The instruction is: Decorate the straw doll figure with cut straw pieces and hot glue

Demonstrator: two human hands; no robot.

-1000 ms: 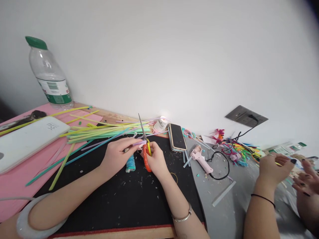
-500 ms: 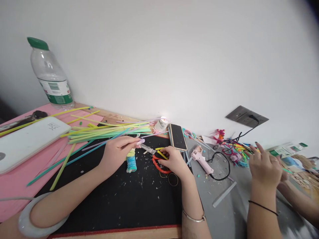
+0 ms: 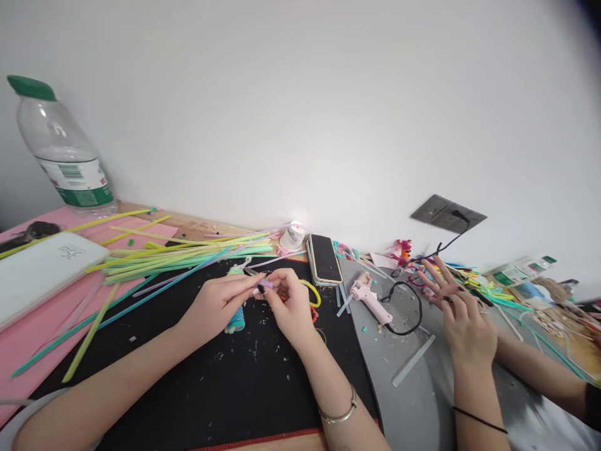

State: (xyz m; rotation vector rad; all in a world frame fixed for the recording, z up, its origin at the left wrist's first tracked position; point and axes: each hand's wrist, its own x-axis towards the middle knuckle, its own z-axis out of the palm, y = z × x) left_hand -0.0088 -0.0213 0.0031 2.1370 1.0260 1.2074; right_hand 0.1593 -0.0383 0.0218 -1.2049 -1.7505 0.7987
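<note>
Above the black mat [image 3: 225,388], my left hand [image 3: 220,300] pinches a small purple fuzzy piece [image 3: 267,284]. The fingertips of my right hand [image 3: 290,304] close on the same piece from the other side. Scissors with a yellow and red handle [image 3: 313,295] are partly hidden behind my right hand, outside its grip. Just behind my left fingers lies a blue and pale green figure wound from pipe cleaners [image 3: 236,321], its middle covered by the hand.
Loose pipe cleaners [image 3: 141,266] spread at the back left, near a power bank [image 3: 51,269] and bottle [image 3: 70,163]. A paper cup [image 3: 293,237], phone [image 3: 325,259] and corded glue gun [image 3: 370,297] stand rightward. Another person's hands [image 3: 464,322] are at the right.
My right hand has let go of the scissors and moved left to the purple piece, which my left hand still pinches. The other person's hand has spread its fingers. The view has shifted slightly.
</note>
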